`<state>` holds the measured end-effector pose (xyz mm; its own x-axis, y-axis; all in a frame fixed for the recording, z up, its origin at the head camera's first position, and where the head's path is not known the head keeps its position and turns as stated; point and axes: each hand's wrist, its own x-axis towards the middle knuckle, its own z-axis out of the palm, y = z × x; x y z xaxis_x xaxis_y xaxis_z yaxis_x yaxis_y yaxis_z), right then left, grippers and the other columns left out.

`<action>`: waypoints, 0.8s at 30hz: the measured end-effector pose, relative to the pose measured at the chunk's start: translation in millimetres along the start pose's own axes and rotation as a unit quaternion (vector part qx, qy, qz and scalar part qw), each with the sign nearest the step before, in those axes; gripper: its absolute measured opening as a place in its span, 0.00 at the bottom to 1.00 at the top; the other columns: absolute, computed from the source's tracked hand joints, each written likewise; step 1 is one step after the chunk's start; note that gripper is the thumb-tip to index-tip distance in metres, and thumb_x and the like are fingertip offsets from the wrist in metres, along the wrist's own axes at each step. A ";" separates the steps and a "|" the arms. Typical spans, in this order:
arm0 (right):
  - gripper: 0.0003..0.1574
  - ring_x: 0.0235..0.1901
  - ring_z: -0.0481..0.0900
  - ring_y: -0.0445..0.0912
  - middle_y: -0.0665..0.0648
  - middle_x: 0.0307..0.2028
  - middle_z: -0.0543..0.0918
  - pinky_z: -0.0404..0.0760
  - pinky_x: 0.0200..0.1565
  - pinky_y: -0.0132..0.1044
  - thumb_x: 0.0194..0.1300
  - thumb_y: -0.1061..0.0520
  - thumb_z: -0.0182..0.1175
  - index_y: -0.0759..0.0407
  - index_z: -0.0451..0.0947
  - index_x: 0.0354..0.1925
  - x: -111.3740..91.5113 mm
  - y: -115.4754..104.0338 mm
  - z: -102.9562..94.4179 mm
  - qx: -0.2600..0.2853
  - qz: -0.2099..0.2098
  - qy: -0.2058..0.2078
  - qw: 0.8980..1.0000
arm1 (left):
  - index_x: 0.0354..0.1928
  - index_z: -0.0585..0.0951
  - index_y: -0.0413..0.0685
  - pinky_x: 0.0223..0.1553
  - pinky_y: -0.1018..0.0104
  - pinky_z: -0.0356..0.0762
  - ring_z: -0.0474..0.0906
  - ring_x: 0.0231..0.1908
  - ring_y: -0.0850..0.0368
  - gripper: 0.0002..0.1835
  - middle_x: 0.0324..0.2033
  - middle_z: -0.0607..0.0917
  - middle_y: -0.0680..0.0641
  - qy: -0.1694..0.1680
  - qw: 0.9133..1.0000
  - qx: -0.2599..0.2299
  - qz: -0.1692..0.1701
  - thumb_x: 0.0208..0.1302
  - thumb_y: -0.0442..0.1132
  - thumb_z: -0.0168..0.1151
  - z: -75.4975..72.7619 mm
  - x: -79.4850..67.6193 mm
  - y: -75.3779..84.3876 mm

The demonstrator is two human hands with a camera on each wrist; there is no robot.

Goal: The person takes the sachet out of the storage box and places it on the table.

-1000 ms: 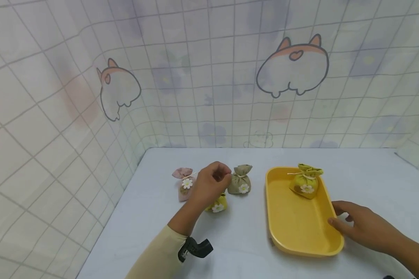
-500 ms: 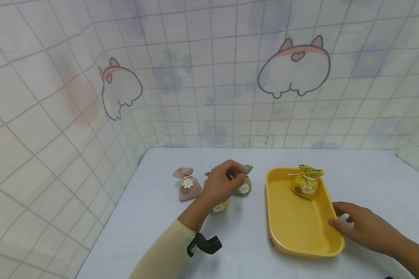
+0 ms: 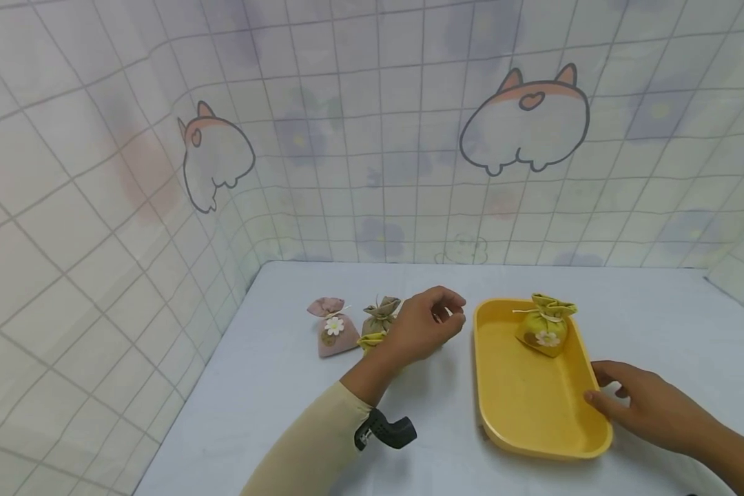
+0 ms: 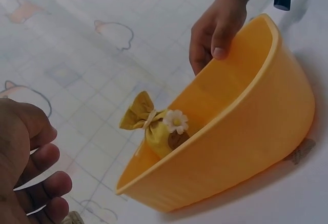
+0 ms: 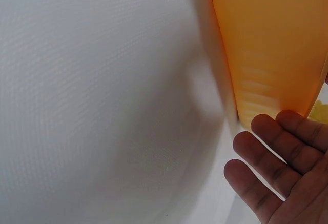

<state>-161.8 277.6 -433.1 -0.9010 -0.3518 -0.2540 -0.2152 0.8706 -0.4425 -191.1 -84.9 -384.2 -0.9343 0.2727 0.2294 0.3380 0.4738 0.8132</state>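
My left hand [image 3: 426, 322] hovers over the table with loosely bent fingers, holding nothing, a little left of a yellow plastic basin [image 3: 523, 399]. At the basin's right side, my right hand [image 3: 647, 405] pinches the rim, thumb over the edge and fingers [image 5: 279, 155] along the outer wall. A yellow drawstring pouch [image 3: 544, 327] with a white flower leans in the basin's far right corner. Left of the basin are a pink pouch [image 3: 337, 335], an olive pouch [image 3: 379, 318] and another yellow pouch [image 3: 370, 340], partly hidden by my left arm. The second olive pouch is mostly covered by my left hand.
A white cloth covers the table [image 3: 254, 399]. Behind it and along the left hangs a checked curtain [image 3: 372, 138] with cartoon animal prints. The basin's tall outer wall [image 4: 246, 142] rises close to my left hand.
My left hand has moved right, from above the yellow pouch across the second olive pouch toward the basin, its fingers loosening slightly. The right hand and basin have stayed in place.
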 end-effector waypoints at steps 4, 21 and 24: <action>0.45 0.43 0.81 0.53 0.63 0.53 0.83 0.84 0.39 0.53 0.69 0.33 0.62 0.68 0.73 0.64 -0.9 -1.2 -0.1 -0.001 -0.004 0.002 1.000 | 0.49 0.83 0.53 0.34 0.71 0.79 0.76 0.37 0.65 0.09 0.37 0.82 0.62 -0.008 1.000 0.012 -0.013 0.69 0.40 0.65 8.3 4.7 0.5; 0.44 0.43 0.81 0.52 0.61 0.52 0.83 0.84 0.39 0.52 0.70 0.34 0.62 0.68 0.73 0.64 -1.2 -1.1 -0.4 0.004 -0.003 0.002 1.000 | 0.49 0.82 0.58 0.33 0.73 0.78 0.76 0.36 0.66 0.08 0.35 0.80 0.64 -0.018 0.997 0.054 -0.051 0.70 0.44 0.66 30.1 21.1 2.3; 0.44 0.43 0.81 0.52 0.63 0.53 0.83 0.84 0.39 0.52 0.70 0.33 0.62 0.68 0.73 0.64 -1.1 -1.3 -1.0 0.000 -0.004 0.002 1.000 | 0.48 0.82 0.59 0.34 0.73 0.78 0.76 0.37 0.67 0.08 0.35 0.80 0.64 -0.019 0.997 0.056 -0.051 0.70 0.44 0.66 33.8 24.2 1.6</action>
<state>-160.9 277.2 -431.4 -0.9009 -0.3567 -0.2474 -0.2213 0.8677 -0.4451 -209.3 -49.3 -395.4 -0.9605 0.2482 0.1257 0.2529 0.5904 0.7665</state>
